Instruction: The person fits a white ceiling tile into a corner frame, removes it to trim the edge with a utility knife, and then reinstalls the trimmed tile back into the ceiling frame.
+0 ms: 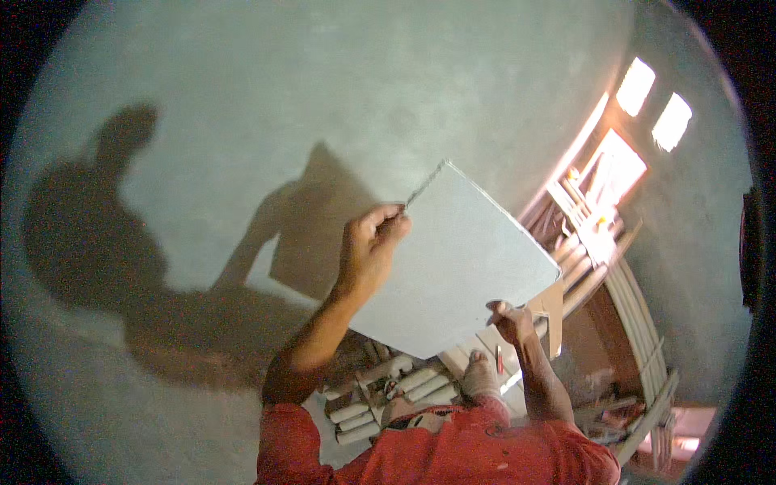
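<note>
I hold a square white board (453,242) up at a tilt before me, its rough edges showing at the top. My left hand (372,242) is closed on its left edge, fingertips near the upper part. Lower down, my right hand (512,322) grips the lower right edge. Behind that hand shows a piece of brown cardboard (551,319). Below the board, a slim red-handled tool (499,361) lies on pale planks beside my foot (477,372).
A plastered wall (396,89) carries my shadow. Several pale poles (634,323) and lengths of timber lean or lie at the right, near a bright opening (614,162) and two small windows (634,86). More short round pieces (420,388) lie beneath me.
</note>
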The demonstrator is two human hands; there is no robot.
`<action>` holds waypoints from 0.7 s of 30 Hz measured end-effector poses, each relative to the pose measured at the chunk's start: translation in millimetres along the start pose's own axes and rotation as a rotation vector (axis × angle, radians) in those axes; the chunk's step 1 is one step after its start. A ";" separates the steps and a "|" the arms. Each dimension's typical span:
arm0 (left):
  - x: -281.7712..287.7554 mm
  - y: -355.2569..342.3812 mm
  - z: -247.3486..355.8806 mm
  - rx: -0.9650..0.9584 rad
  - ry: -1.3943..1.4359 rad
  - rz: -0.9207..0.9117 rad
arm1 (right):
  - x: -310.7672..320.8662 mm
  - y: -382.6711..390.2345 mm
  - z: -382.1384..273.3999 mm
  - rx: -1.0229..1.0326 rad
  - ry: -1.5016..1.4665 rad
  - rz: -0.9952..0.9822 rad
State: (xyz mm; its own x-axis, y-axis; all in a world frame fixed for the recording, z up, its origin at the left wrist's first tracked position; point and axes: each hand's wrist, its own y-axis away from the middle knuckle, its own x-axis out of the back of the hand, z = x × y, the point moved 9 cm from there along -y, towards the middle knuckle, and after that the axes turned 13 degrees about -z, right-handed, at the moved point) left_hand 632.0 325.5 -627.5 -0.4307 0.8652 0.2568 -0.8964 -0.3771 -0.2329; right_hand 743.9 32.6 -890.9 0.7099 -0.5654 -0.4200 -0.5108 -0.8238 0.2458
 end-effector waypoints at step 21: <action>-195.5 94.2 -320.4 0.700 0.613 -0.013 | 130.8 -22.0 188.2 -0.001 -0.894 0.350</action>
State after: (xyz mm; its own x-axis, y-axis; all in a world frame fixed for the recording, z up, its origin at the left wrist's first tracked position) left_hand 665.3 226.7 -1000.2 -0.4682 0.8192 -0.3311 -0.8456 -0.3067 0.4369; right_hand 756.7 -15.7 -1115.7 -0.1149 -0.5401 -0.8337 -0.6229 -0.6146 0.4840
